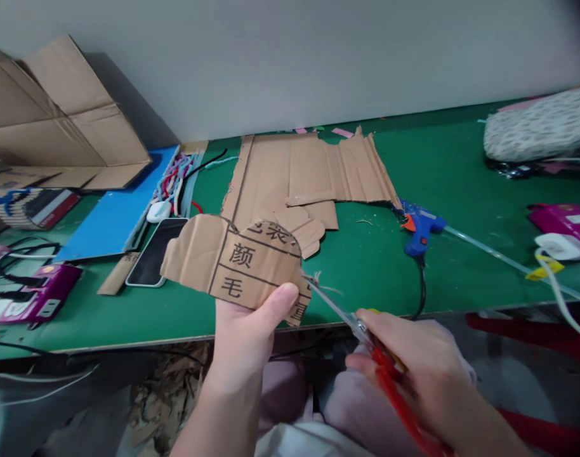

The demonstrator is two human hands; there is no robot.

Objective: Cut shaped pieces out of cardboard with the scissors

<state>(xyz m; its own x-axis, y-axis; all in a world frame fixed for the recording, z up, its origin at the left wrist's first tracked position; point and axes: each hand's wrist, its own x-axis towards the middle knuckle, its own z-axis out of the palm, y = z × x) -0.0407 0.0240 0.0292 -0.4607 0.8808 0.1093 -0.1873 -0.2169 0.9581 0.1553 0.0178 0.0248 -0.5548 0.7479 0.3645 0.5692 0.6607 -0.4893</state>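
Note:
My left hand [249, 333] is closed on a cut cardboard piece [228, 260] with printed black characters, thumb pressed on its lower right corner. It holds the piece up over the front edge of the green table [375, 266]. My right hand [416, 365] grips red-handled scissors [361, 330]. Their blades point up and left and meet the right edge of the cardboard piece, where frayed fibres show.
A large flat cardboard sheet [309, 168] lies behind, a blue glue gun [419, 230] to its right. A phone [154, 259], blue sheet [116, 212] and folded cardboard box [61, 120] are at left. Purple boxes, cables and a patterned pouch [542, 127] lie at the sides. Cardboard scraps litter the floor.

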